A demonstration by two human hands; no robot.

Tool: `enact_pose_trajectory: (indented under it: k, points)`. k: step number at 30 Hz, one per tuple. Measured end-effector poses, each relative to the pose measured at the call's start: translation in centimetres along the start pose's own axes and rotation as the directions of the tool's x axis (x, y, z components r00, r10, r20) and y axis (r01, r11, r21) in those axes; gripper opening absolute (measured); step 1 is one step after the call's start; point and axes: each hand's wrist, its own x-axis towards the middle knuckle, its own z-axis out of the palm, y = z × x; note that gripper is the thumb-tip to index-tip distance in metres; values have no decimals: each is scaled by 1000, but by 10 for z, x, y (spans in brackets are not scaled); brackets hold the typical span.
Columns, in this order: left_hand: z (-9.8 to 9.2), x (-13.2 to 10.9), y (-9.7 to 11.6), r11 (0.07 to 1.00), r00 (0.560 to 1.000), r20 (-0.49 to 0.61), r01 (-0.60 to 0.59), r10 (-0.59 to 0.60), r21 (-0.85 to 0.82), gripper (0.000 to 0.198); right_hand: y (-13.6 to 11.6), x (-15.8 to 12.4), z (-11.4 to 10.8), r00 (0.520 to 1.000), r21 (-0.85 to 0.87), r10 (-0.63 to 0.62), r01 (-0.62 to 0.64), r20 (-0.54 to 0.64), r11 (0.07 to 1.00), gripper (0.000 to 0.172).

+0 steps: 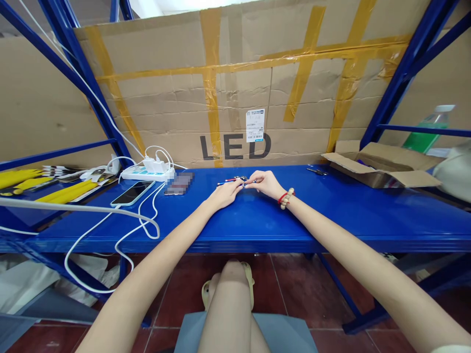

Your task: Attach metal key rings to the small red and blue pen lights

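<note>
My left hand (225,194) rests low over the blue tabletop, its fingers closed around a slim, dark blue pen-like stick (221,184) whose tip sticks out on the left. My right hand (270,184), wearing a beaded bracelet (286,198) and a red cord, meets it fingertip to fingertip. Its thumb and fingers are pinched on the stick's other end. Just behind the left fingers lie a thin red stick (231,179) and some small shiny pieces (241,178), too small to name. The fingers hide most of the held stick.
To the left are a phone (133,193), a power strip (147,171) with white cables, a blurred-out flat item (179,184) and yellow-handled packaged things (69,191). Keys (317,171) and an open cardboard box (382,166) lie right. A large cardboard sheet (176,108) stands behind.
</note>
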Motion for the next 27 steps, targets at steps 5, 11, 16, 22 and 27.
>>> enact_pose_trajectory:
  k: [5,11,16,22,27]
  points:
    - [-1,0,3,999,999,21,34,-34,4,27,3,0,1,1000,-29,22,-22,-6,999,45]
    - [-3,-3,5,1000,1000,-28,-14,14,-8,18,-2,-3,-1,994,-108,105,-103,7,989,37]
    - [-2,-3,3,998,998,-61,-27,30,58,19,-10,-6,2,971,-37,240,-239,16,970,39]
    - [0,-1,1,998,995,-83,-47,50,38,28,-12,-7,4,942,34,334,-334,19,942,45]
    - [0,-1,1,998,994,-88,-63,64,7,33,-17,-8,7,938,71,347,-347,5,935,46]
